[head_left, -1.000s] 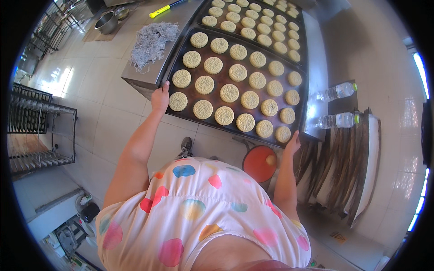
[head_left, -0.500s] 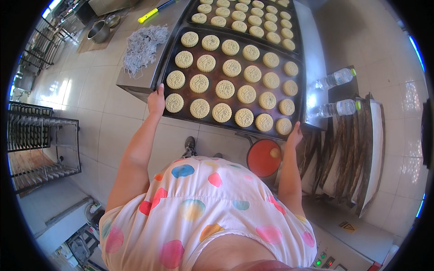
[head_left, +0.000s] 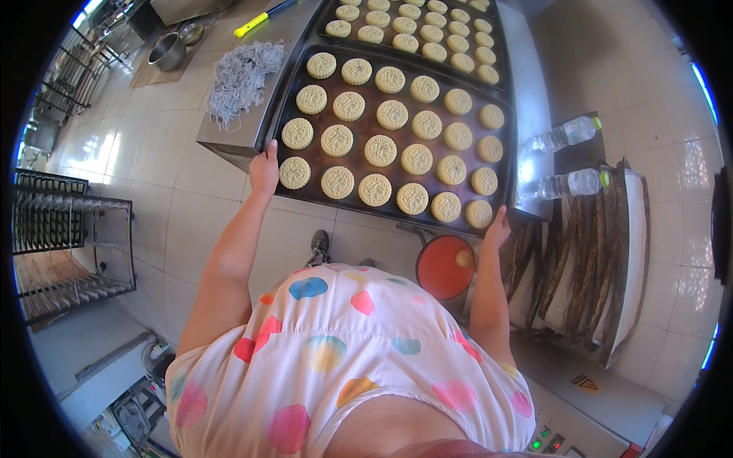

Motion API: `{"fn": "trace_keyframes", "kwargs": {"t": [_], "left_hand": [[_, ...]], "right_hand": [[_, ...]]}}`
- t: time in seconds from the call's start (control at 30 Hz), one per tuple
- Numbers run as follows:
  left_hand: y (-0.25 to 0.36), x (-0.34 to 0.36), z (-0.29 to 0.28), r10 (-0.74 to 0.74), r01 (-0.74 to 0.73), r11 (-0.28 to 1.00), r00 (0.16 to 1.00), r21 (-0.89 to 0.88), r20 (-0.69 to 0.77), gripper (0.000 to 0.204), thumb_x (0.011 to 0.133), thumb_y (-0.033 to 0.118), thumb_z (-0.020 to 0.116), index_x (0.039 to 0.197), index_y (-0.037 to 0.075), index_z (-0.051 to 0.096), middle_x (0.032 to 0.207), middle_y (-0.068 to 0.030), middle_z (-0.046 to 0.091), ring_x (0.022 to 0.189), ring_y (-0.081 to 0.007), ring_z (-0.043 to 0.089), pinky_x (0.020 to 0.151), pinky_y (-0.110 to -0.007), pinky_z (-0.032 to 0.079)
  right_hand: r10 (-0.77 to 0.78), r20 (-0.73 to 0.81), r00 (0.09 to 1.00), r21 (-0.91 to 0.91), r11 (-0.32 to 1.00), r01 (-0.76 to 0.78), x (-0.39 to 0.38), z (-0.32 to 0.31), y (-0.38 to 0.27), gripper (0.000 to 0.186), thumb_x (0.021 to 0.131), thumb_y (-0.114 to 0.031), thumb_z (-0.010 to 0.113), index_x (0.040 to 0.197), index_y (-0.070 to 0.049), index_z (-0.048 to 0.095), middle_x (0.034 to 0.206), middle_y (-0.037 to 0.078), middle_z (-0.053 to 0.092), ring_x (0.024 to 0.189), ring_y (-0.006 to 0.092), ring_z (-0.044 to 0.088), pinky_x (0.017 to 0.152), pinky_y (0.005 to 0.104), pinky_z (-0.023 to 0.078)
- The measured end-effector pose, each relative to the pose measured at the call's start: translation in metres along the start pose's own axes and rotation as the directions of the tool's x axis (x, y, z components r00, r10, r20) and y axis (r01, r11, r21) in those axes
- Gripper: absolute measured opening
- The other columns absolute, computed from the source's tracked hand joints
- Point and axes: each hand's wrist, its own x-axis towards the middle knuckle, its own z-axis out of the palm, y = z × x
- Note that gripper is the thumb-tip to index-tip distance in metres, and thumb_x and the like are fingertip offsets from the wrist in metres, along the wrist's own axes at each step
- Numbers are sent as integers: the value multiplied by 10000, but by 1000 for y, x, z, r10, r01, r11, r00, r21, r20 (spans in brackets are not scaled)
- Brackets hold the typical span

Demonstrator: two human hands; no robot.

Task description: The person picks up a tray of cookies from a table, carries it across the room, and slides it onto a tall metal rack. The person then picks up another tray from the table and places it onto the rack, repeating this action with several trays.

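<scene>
A dark baking tray [head_left: 363, 130] holds rows of round, stamped pale pastries [head_left: 379, 150] and rests on a steel surface [head_left: 533, 107]. My left hand [head_left: 264, 164] grips its near left corner, and my right hand [head_left: 498, 226] grips the near right corner, fingertips at the rim. Another tray of similar pastries [head_left: 432, 34] lies just beyond. To the left on the metal are a tangled pile of pale grey shreds or threads [head_left: 244, 80] and a yellow-handled tool [head_left: 256, 20].
Two water bottles [head_left: 576, 183] stand at the right, above leaning dark-edged sheets [head_left: 580, 263]. A round red object [head_left: 443, 271] is below the tray. A wire rack [head_left: 72, 248] stands on the left, steel pots [head_left: 165, 53] farther back. A control panel [head_left: 557, 435] shows at lower right.
Over the last second the view has shifted slightly, with the tray's right end and bottles appearing higher. Both hands keep their grip. The last half second shows almost no difference.
</scene>
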Motion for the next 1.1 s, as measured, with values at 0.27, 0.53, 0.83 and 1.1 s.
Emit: {"fn": "trace_keyframes", "kwargs": {"t": [0.27,0.53,0.83,1.1], "left_hand": [[3,-1,-1,-4,4,1000,1000,-17,-12,699,901,567,310,782,-35,646,816,-271,613,830,-446,577,757,-500,437],[-2,1,2,-21,21,999,1000,-42,-14,746,878,618,319,783,-51,635,801,-285,602,843,-451,565,754,-492,422],[-2,3,3,-28,29,999,1000,-21,13,727,886,601,318,791,-46,638,795,-281,606,836,-449,569,741,-489,427],[-5,3,5,-19,19,999,1000,-26,-4,714,891,587,325,784,-45,638,790,-284,603,830,-450,569,737,-490,427]], "right_hand": [[3,5,1000,16,1000,-3,3,1,6,626,853,-483,561,1047,111,597,973,188,647,856,231,599,800,322,446],[-3,16,1000,-41,999,3,6,-2,7,621,856,-483,555,1064,100,595,988,200,644,870,249,600,816,334,443],[-19,7,1000,-30,999,19,4,-1,5,620,861,-473,552,1056,114,591,975,198,646,860,241,600,807,327,444],[-40,-6,999,-23,999,40,4,0,7,621,856,-482,555,1036,111,602,950,196,651,832,237,599,783,331,449]]}}
